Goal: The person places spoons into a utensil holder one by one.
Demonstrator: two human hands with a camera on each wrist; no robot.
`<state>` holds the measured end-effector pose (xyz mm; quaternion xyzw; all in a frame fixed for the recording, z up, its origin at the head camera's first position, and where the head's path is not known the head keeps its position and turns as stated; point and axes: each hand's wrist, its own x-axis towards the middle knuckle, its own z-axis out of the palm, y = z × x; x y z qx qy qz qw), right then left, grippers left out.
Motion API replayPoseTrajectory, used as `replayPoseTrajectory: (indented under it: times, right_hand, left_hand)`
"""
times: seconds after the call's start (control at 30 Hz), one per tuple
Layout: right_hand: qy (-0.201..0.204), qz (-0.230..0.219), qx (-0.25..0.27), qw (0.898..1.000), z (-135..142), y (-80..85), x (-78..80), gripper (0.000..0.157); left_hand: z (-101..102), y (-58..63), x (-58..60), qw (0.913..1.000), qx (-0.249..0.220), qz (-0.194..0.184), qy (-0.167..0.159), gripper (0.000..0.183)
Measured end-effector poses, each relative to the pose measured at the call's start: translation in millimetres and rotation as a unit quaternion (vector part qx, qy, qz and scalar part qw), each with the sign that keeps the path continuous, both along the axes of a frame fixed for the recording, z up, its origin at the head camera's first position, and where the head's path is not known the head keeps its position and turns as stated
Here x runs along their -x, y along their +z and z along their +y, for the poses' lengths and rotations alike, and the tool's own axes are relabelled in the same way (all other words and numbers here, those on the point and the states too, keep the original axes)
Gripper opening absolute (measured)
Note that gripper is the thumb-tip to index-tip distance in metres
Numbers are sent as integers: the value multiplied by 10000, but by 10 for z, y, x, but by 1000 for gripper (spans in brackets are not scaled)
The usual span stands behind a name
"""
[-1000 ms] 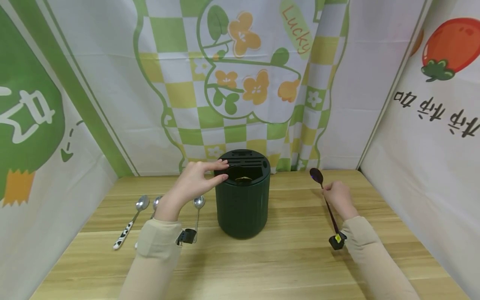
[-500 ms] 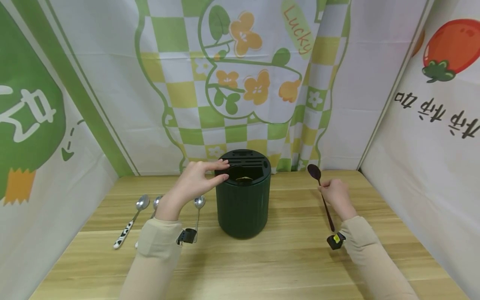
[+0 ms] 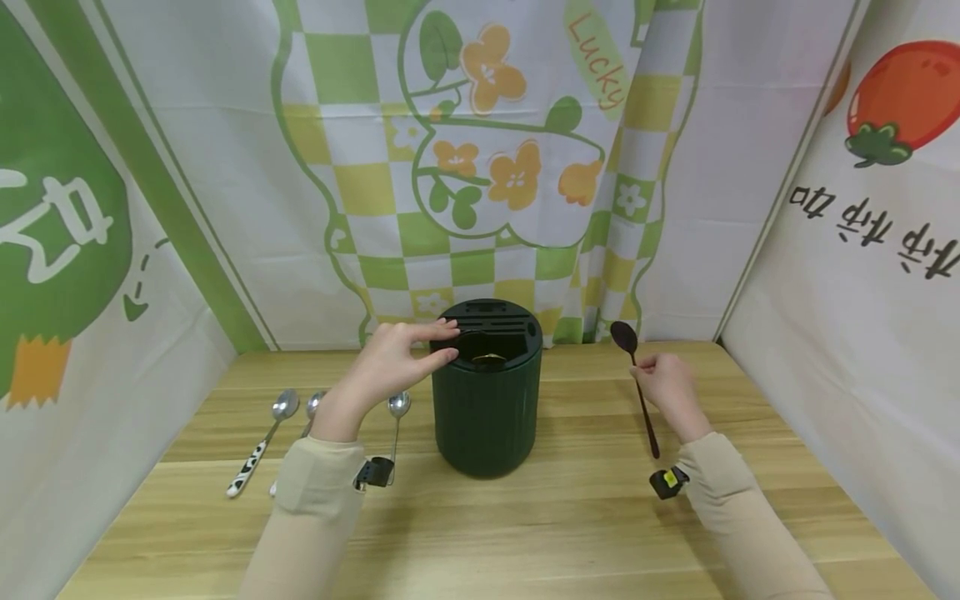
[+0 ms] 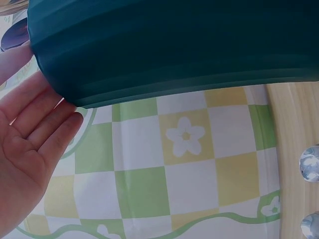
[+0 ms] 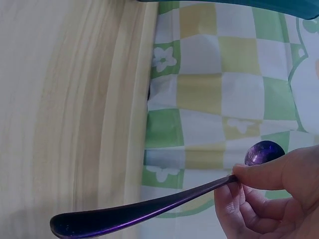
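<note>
My right hand (image 3: pixel 667 390) pinches a dark purple spoon (image 3: pixel 644 408) between thumb and fingers, near the neck. The bowl points away and up, and the handle slants down toward my wrist. The right wrist view shows the spoon's shiny handle (image 5: pixel 124 215) running past the thumb to the lower left. My left hand (image 3: pixel 382 367) touches the left rim of a dark green ribbed utensil holder (image 3: pixel 486 417), its fingers and thumb fairly straight. That holder stands upright, with slots and one large opening in its black lid. Something gold-edged shows inside the opening.
To the left of the holder several metal spoons lie on the wooden table (image 3: pixel 525 533). One spoon (image 3: pixel 255 454) has a black-and-white handle; another spoon (image 3: pixel 398 407) lies beside the holder. A patterned curtain (image 3: pixel 495 267) hangs behind, with white cloth at both sides.
My right hand has moved slightly left with the spoon, whose bowl has risen and shifted left. The left hand has stayed at the holder's rim.
</note>
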<state>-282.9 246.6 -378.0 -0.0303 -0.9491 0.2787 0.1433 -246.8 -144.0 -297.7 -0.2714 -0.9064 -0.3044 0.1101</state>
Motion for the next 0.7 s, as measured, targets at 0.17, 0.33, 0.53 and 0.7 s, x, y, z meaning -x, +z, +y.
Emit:
replayPoseTrajectory:
  times: [0.17,0.33,0.53,0.7]
  right_hand:
    - [33,-90,123,9999,-31,48,-18,29]
    - [33,-71,222,9997,-58,92,-32,29]
    - [59,119,251,9996,-92,118,-40,28]
    - [73,354,207,9991,-116,134,-45,25]
  left_hand:
    - [4,6,-5,10000,12,7,1,41]
    - [3,9,-5,10000,-23,-19,-6,41]
    - [5,12,-4,10000,-29,3,-12,41]
    - [5,9,-8,10000,-2,-43,-5,41]
